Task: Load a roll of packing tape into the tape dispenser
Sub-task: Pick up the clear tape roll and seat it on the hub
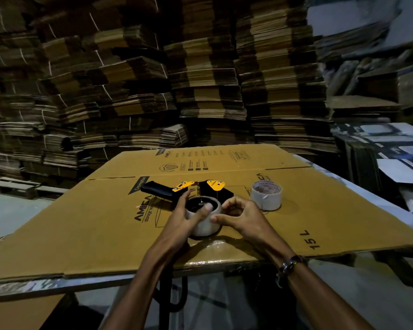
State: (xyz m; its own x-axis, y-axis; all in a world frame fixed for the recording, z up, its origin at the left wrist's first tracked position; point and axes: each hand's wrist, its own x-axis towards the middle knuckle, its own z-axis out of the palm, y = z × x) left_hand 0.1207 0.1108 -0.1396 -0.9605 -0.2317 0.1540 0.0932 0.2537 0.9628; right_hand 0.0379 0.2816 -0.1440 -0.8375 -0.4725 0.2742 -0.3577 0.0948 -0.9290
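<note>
Both hands cupped the pale packing-tape roll [202, 216], left hand [188, 214] gripping, right hand [240, 216] half-curled beside it; black-and-yellow plastic tape dispenser [188, 189] lay flat just beyond, handle pointing left.

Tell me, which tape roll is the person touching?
The near roll, in front of the tape dispenser: the left hand grips it and the right hand is against it. The other roll sits untouched, farther right.

A flattened printed cardboard sheet [260, 225] covers the desk [57, 285], with tall stacks of flat cartons [200, 75] behind it.
</note>
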